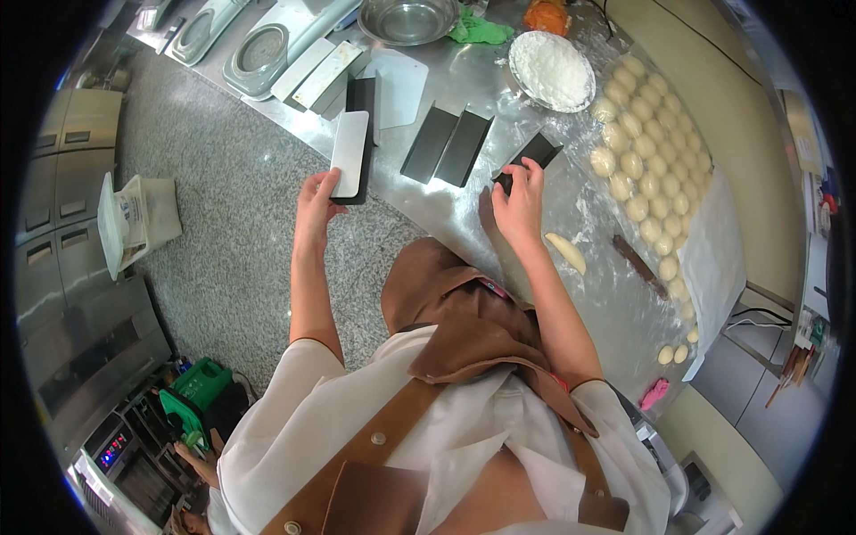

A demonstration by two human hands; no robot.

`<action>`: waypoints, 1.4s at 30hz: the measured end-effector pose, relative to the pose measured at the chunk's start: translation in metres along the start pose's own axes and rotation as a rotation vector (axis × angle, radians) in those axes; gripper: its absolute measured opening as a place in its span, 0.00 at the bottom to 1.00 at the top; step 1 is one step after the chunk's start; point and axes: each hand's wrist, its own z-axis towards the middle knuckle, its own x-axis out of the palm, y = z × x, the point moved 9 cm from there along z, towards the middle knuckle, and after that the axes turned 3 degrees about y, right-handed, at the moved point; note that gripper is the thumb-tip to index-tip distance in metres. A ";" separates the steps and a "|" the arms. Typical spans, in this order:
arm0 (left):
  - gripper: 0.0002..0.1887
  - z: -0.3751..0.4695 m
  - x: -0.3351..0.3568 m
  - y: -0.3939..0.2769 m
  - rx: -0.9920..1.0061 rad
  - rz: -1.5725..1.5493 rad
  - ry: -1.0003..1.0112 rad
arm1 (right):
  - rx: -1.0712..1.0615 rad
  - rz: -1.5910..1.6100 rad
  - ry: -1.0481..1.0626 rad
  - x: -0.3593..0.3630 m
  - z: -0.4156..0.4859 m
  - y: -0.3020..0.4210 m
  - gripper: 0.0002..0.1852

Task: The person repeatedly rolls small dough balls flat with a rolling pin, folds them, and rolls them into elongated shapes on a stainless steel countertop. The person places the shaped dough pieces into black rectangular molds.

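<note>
My left hand (317, 200) grips the near end of a narrow metal loaf tin's lid (351, 155), silvery on top, with a dark tin part against its right side. Beyond it a dark tin (361, 97) stands beside a white plastic dough scraper (401, 87). My right hand (520, 200) holds the near end of a dark metal piece (538, 152) over the steel table. Between my hands lie two dark open tin parts (447, 144), side by side. A crescent of dough (567, 253) rests right of my right wrist.
Rows of dough balls (649, 147) under plastic film, a bowl of flour (552, 70), a brown rolling pin (640, 266), a steel bowl (408, 20) and kitchen scales (257, 60) are on the table. A white bin (150, 214) stands on the floor. Another person (200, 468) is at lower left.
</note>
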 end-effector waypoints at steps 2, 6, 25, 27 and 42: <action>0.22 0.004 0.023 0.005 -0.048 -0.178 0.139 | -0.027 -0.022 -0.016 -0.003 -0.004 0.001 0.17; 0.21 0.009 0.024 -0.001 0.058 -0.209 0.114 | 0.035 -0.013 -0.027 -0.008 -0.011 -0.011 0.16; 0.27 0.046 0.113 0.059 -0.375 -0.780 0.562 | -0.254 -0.379 0.228 0.049 0.003 0.059 0.27; 0.28 0.050 0.114 0.061 -0.335 -0.577 0.457 | -0.224 -0.331 0.246 0.042 -0.003 0.054 0.25; 0.47 -0.040 0.178 0.000 0.972 1.285 0.125 | 0.136 -0.209 0.029 -0.002 -0.008 -0.046 0.31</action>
